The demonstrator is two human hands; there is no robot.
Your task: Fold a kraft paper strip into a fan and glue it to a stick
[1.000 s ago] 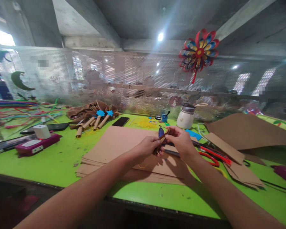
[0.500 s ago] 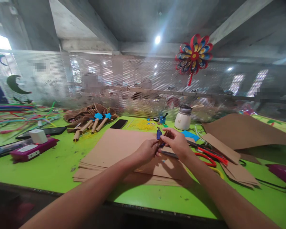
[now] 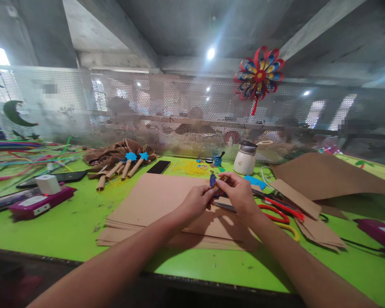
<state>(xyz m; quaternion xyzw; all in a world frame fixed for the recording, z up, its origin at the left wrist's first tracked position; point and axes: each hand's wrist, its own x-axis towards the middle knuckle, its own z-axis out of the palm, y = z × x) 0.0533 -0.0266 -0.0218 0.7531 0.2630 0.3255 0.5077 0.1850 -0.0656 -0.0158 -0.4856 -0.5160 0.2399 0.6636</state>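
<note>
Between the fingertips of my left hand (image 3: 197,199) and my right hand (image 3: 239,191) is a narrow brown strip (image 3: 220,181), slanting up to the right. Both hands are closed in a pinch on it. A small dark blue object (image 3: 212,178) with a slim top shows right behind the fingers; whether it stands or is held I cannot tell. Below the hands lies a stack of brown paper sheets (image 3: 157,196). Scissors with red handles (image 3: 284,209) lie beside my right wrist, and a yellow handle (image 3: 290,231) is in front of them.
Brown paper fans with blue flowers (image 3: 130,156), a phone (image 3: 158,167) and a paint jar (image 3: 217,161) are farther back. A white flask (image 3: 244,159) stands behind my right hand. Purple power strips (image 3: 40,203) sit at the left and right. Cut brown pieces (image 3: 321,233) lie at right.
The brown strip has turned a little in the fingers, and both hands keep their pinch. The whole view has shifted slightly.
</note>
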